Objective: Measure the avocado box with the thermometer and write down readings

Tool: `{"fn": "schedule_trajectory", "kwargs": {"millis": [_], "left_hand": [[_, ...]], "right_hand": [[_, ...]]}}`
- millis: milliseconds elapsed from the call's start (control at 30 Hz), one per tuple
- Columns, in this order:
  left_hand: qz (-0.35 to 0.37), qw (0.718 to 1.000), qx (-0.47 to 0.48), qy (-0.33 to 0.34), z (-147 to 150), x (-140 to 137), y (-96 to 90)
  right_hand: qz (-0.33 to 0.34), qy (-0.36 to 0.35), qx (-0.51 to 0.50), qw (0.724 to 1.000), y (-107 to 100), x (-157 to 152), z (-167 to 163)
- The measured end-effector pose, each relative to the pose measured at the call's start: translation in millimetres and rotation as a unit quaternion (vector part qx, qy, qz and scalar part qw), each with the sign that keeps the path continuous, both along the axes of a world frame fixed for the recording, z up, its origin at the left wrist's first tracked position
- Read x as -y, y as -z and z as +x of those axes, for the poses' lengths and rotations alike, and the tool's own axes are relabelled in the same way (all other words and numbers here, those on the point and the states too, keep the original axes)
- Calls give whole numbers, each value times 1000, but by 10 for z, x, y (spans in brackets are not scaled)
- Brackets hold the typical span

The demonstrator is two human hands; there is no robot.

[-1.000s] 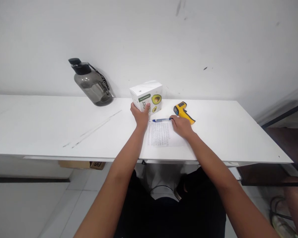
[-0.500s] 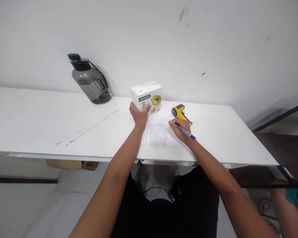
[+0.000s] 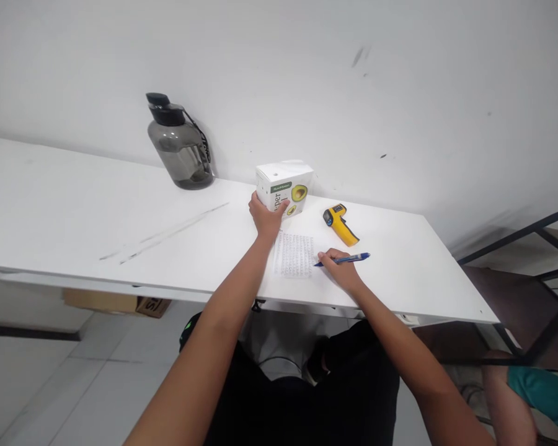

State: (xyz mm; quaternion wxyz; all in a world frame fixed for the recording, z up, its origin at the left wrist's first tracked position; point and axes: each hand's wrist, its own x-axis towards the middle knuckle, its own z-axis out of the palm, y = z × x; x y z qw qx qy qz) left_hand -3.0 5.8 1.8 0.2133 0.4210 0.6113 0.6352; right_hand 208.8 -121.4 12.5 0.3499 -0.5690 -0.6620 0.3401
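My left hand (image 3: 266, 217) is wrapped round the lower left edge of a white box (image 3: 284, 176) printed with avocados, which stands upright against the back of the table. In front of it lies a sheet of paper (image 3: 295, 255) covered in rows of handwriting. My right hand (image 3: 340, 266) grips a blue pen (image 3: 356, 257), its tip close to the paper's right side. Just beyond that hand, a yellow and black infrared thermometer (image 3: 340, 224) lies on the table.
A grey, see-through water bottle (image 3: 181, 152) with a black lid stands at the back left of the white table (image 3: 65, 210). Below the table is a cardboard box (image 3: 106, 301). On the right are a dark metal frame (image 3: 516, 238) and another person's leg (image 3: 509, 402).
My right hand has moved nearer to me and turned the pen, so its tip now points left at the paper. The left hand still holds the box. The view has tilted slightly.
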Motion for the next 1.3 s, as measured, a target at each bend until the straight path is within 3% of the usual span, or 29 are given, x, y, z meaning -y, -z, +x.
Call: {"fn": "schedule_trajectory", "kwargs": {"millis": [700,1300], "left_hand": [[20,1000,3,4,7,-4,18],[21,1000,8,6,10,-2,2]], "right_hand": [[-32,-7,4,999,22,-6,17],[-11,-8,-1,1000,-15,-3,25]]}}
